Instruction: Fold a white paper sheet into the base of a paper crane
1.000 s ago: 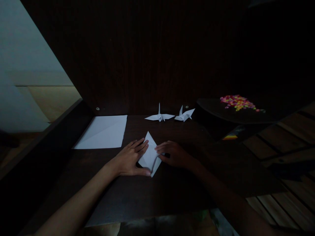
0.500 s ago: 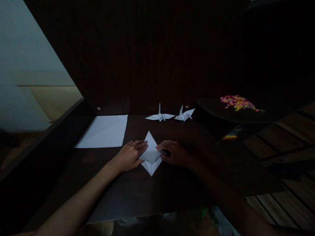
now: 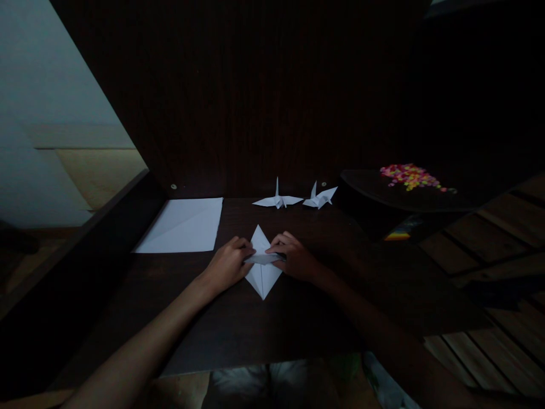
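Observation:
Between my hands on the dark tabletop lies a diamond-shaped folded white origami paper (image 3: 263,281). Its upper flap is raised, with the flap's edge showing as a narrow band across the middle. My left hand (image 3: 231,260) grips the left side of that flap between thumb and fingers. On the opposite side, my right hand (image 3: 294,255) pinches the right end of the flap, fingers curled. Behind them stand two finished paper cranes, one crane (image 3: 277,201) with wings spread and another crane (image 3: 320,199) turned to the side.
A stack of white paper (image 3: 181,225) lies at the back left, near a low dark side panel (image 3: 85,244). To the right, a raised dark shelf (image 3: 361,184) bears a heap of small colourful pieces (image 3: 411,176). A tall dark panel (image 3: 238,102) stands behind.
The upper flap has been lifted from lying nearly flat to standing up, so more of the lower diamond shows. Both hands have shifted slightly, with fingers now more curled.

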`<action>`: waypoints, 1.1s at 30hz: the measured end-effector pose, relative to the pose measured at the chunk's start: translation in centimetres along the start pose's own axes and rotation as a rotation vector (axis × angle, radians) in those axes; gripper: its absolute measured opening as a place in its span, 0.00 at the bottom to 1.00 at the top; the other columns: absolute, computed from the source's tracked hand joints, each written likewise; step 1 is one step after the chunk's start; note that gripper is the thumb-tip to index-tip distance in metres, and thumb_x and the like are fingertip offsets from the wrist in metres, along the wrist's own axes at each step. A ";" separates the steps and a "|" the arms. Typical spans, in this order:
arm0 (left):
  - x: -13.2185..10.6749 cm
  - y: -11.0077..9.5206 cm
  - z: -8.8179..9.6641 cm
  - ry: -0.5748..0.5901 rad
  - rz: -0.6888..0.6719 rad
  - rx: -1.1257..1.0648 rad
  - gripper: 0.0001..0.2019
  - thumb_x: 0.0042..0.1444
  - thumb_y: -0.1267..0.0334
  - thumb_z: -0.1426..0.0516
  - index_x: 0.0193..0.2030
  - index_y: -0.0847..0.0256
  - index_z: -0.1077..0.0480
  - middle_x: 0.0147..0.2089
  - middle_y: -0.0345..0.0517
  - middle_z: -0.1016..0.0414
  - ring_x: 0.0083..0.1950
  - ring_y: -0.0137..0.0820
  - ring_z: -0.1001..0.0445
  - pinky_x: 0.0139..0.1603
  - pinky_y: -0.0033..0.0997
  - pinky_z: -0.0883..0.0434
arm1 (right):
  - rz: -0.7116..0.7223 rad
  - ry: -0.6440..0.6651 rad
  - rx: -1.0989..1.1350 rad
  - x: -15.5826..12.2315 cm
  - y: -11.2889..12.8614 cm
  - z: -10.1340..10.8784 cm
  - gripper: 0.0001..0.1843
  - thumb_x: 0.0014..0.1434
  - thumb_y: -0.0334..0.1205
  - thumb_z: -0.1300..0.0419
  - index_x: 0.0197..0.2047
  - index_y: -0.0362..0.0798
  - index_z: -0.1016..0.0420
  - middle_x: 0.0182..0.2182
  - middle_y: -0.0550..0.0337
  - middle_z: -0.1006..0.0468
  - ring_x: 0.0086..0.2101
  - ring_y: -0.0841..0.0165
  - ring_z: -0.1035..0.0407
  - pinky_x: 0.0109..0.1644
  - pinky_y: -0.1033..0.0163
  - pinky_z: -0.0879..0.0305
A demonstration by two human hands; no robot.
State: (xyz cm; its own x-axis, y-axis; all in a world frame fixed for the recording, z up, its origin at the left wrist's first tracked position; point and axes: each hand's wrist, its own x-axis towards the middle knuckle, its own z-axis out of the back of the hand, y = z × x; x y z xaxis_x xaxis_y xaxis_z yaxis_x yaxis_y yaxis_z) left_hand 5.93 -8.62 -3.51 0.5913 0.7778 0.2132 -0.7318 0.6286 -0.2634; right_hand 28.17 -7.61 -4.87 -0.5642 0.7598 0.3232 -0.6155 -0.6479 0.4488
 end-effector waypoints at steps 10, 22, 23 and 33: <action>1.7 -0.5 1.0 0.101 0.346 -0.061 0.12 0.58 0.60 0.41 0.41 0.68 0.25 0.41 0.55 0.22 0.41 0.40 0.23 0.41 0.32 0.29 | -0.253 0.158 -0.037 2.5 -0.1 0.6 0.12 0.56 0.43 0.36 0.29 0.43 0.21 0.33 0.55 0.22 0.37 0.65 0.30 0.45 0.62 0.38; 2.2 -0.3 1.7 0.151 0.415 -0.150 0.14 0.57 0.55 0.42 0.34 0.64 0.22 0.35 0.50 0.21 0.34 0.36 0.23 0.32 0.28 0.33 | -0.384 0.228 0.167 3.1 -0.1 1.7 0.14 0.54 0.47 0.37 0.35 0.44 0.18 0.29 0.60 0.19 0.31 0.66 0.26 0.28 0.69 0.40; 2.2 -0.3 1.8 0.145 0.425 -0.154 0.15 0.58 0.53 0.43 0.33 0.63 0.22 0.33 0.50 0.21 0.33 0.36 0.23 0.31 0.28 0.33 | -0.389 0.226 0.147 3.2 0.0 1.6 0.14 0.53 0.47 0.37 0.33 0.44 0.18 0.28 0.60 0.20 0.31 0.66 0.26 0.28 0.69 0.41; 2.1 -0.8 1.3 0.073 0.496 -0.086 0.12 0.58 0.56 0.42 0.40 0.60 0.21 0.36 0.51 0.19 0.39 0.41 0.21 0.38 0.31 0.31 | -0.501 0.256 0.070 4.1 0.6 1.6 0.13 0.52 0.44 0.34 0.28 0.41 0.18 0.26 0.56 0.20 0.30 0.67 0.26 0.26 0.69 0.43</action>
State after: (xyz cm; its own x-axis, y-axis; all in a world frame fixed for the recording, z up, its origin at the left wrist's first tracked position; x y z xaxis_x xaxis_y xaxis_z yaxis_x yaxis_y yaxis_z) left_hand 7.31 -7.55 -1.60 0.2043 0.9786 -0.0224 -0.9016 0.1793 -0.3936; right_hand 26.43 -4.81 -1.95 -0.3332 0.9306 -0.1518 -0.8093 -0.1997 0.5524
